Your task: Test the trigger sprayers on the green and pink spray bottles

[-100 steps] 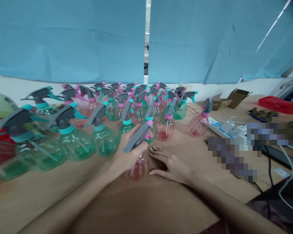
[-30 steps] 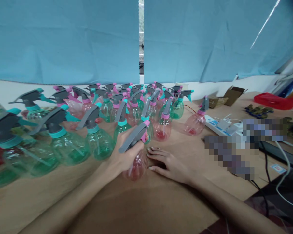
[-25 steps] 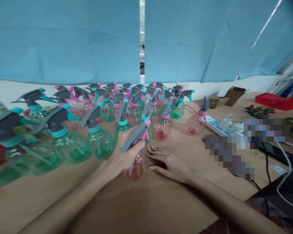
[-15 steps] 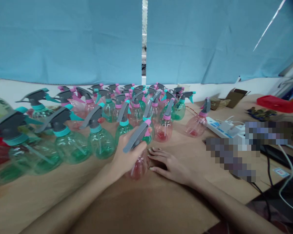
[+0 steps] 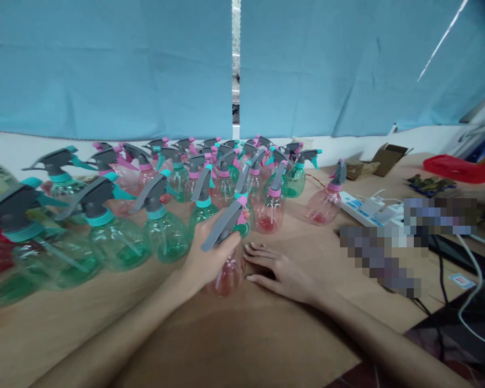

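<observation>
My left hand (image 5: 212,250) is closed around the neck of a pink spray bottle (image 5: 227,277), just under its grey sprayer head with a pink nozzle. The bottle stands on the wooden table (image 5: 210,339), and my fingers hide its collar. My right hand (image 5: 277,269) lies on the tabletop just right of the bottle's base, fingers stretched out and holding nothing. Whether its fingertips touch the bottle I cannot tell. Behind my left hand is a green spray bottle (image 5: 202,215); another pink spray bottle (image 5: 269,213) stands beyond my right fingertips.
Several green and pink spray bottles fill the back and left of the table, among them a green one (image 5: 167,237). A tilted pink bottle (image 5: 324,205) is at right, beside a white power strip (image 5: 359,210) with cables. Farther right are a cardboard box (image 5: 390,159) and something red (image 5: 461,167).
The view has shifted very slightly. My hands and the held spray bottle keep the same places on the table.
</observation>
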`<act>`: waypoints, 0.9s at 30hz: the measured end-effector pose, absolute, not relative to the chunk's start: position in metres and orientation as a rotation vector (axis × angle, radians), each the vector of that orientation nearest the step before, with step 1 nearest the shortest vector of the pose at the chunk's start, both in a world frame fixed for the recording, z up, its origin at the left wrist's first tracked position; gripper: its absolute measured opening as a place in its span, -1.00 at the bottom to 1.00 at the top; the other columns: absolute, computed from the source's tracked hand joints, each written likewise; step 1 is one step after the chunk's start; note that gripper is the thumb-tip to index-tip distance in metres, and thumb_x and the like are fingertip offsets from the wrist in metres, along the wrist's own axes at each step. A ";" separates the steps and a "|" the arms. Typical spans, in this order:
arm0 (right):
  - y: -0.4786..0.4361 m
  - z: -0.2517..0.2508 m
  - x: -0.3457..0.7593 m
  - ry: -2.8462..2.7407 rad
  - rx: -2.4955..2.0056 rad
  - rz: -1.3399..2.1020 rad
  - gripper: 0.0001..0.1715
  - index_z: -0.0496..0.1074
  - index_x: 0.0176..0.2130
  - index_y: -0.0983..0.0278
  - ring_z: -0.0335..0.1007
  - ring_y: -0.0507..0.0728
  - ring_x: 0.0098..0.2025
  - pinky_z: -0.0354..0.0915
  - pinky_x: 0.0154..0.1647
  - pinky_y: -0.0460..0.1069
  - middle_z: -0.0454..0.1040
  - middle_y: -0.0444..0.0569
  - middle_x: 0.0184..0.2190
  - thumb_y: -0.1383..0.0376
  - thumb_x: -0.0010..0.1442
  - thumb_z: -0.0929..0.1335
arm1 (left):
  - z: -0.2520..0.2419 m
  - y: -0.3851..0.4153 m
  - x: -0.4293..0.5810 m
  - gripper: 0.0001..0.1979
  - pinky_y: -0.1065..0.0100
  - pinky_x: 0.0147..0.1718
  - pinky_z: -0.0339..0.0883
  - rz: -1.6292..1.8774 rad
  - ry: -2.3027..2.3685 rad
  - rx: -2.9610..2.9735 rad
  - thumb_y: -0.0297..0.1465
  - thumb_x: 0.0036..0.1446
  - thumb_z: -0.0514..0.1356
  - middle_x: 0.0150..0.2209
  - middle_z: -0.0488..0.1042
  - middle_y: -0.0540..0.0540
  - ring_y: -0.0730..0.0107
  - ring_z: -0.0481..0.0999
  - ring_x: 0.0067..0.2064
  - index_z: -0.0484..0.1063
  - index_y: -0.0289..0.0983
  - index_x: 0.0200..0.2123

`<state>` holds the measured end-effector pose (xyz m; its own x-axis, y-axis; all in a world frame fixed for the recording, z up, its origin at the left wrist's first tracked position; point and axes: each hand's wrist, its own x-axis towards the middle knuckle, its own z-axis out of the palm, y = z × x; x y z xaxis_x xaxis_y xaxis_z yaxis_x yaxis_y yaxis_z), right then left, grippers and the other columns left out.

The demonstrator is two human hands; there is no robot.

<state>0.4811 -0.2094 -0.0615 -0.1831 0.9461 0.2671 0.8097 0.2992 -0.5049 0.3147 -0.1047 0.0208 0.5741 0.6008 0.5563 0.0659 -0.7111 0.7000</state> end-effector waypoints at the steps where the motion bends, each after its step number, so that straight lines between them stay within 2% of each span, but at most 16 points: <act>1: -0.209 -0.062 0.481 -2.040 -1.557 0.338 -0.37 0.22 0.20 0.26 0.03 0.18 0.28 0.01 0.29 0.18 0.23 0.07 0.21 0.05 0.23 0.27 | 0.021 -0.105 0.315 -0.93 0.43 -0.56 0.11 1.086 0.531 2.163 -0.47 -0.01 0.10 -0.59 0.23 0.12 0.53 0.19 -0.56 0.25 -0.24 -0.51; 9: -0.209 -0.062 0.482 -2.050 -1.545 0.335 -0.37 0.20 0.21 0.26 0.03 0.18 0.29 0.01 0.28 0.19 0.22 0.07 0.22 0.05 0.24 0.26 | 0.023 -0.106 0.315 -0.98 0.42 -0.56 0.13 1.058 0.554 2.165 -0.44 0.00 0.10 -0.58 0.24 0.11 0.51 0.19 -0.56 0.32 -0.24 -0.44; 14: -0.210 -0.061 0.481 -2.043 -1.549 0.339 -0.37 0.21 0.21 0.26 0.04 0.18 0.28 0.01 0.29 0.17 0.23 0.08 0.21 0.05 0.23 0.26 | 0.025 -0.107 0.314 -0.88 0.42 -0.54 0.15 1.009 0.570 2.151 -0.45 -0.01 0.09 -0.54 0.33 0.09 0.50 0.23 -0.53 0.39 -0.25 -0.36; 21: -0.210 -0.061 0.481 -2.044 -1.566 0.340 -0.37 0.22 0.20 0.27 0.04 0.17 0.28 0.01 0.29 0.17 0.22 0.07 0.21 0.04 0.24 0.26 | 0.028 -0.108 0.313 -0.87 0.42 -0.60 0.07 0.974 0.551 2.136 -0.48 -0.06 0.08 -0.58 0.28 0.11 0.51 0.17 -0.57 0.40 -0.25 -0.40; 27: -0.209 -0.063 0.482 -2.044 -1.548 0.346 -0.37 0.21 0.20 0.25 0.03 0.18 0.28 0.01 0.28 0.19 0.22 0.07 0.21 0.04 0.23 0.26 | 0.033 -0.109 0.315 -0.92 0.43 -0.59 0.05 1.032 0.459 2.159 -0.53 -0.11 0.08 -0.57 0.21 0.12 0.52 0.13 -0.56 0.30 -0.25 -0.49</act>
<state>0.4819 -0.2093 -0.0629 -0.1877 0.9450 0.2679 0.8042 0.3045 -0.5105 0.3149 -0.1089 0.0334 0.6215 0.5687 0.5388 0.0196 -0.6988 0.7150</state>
